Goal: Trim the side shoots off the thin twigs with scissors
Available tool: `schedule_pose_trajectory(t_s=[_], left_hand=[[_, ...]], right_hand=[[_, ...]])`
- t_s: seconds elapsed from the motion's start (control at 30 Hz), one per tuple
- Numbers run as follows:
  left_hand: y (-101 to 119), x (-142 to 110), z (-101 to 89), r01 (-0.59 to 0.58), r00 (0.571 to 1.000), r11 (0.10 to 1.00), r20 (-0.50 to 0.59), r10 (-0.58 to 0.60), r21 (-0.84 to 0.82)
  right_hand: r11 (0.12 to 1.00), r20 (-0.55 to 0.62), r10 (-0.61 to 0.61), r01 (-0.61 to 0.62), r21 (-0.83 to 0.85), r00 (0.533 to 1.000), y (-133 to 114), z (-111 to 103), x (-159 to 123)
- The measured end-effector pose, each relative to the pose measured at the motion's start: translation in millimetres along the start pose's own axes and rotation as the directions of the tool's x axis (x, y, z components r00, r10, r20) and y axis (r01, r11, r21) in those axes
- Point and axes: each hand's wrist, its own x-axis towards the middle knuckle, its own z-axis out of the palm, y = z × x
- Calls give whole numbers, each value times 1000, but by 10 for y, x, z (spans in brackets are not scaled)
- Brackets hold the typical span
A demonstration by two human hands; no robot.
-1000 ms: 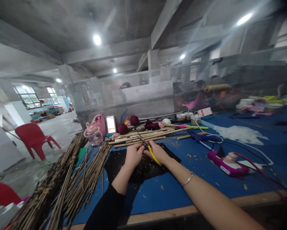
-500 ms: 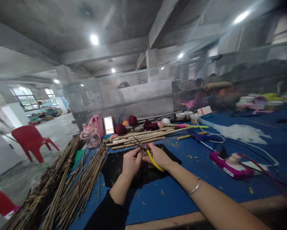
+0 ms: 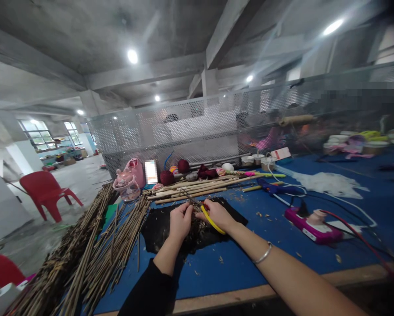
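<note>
My right hand (image 3: pixel 216 213) is closed around yellow-handled scissors (image 3: pixel 210 219), whose thin blades point up and left toward the light sticks. My left hand (image 3: pixel 180 221) is closed in a pinch on a small dark twiggy piece right beside the blades; what it is stays too small to name. Both hands hover over a black mat (image 3: pixel 160 228) strewn with clippings on the blue table (image 3: pixel 249 259).
Bundles of brown twigs (image 3: pixel 94 250) lie at the left edge. Pale sticks (image 3: pixel 197 186), dark red balls and a pink bottle (image 3: pixel 134 173) line the back. A blue glue gun (image 3: pixel 277 188), a pink power strip (image 3: pixel 312 228) and cables lie to the right. A mesh screen stands behind.
The hands have stayed together over the mat, shifting slightly toward me; the view has wobbled a little.
</note>
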Motion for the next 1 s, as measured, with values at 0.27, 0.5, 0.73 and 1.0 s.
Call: schedule_pose_trajectory(t_s=[0.27,0.5,0.73,1.0], left_hand=[[-60,24,43,55,999,995,8,-54,-81],[-38,33,51,105,994,973,24,-103,-204],[-55,42,71,147,989,939,26,-146,-311],[-70,20,140,152,988,938,71,-136,-313]], right_hand=[[997,-14,17,-18,-77,1000,-60,-55,-19],[992,-79,-107,102,-72,991,-133,0,-43],[995,-46,-39,35,-89,998,-158,41,-37],[985,-103,-50,32,-169,993,-160,52,-41]])
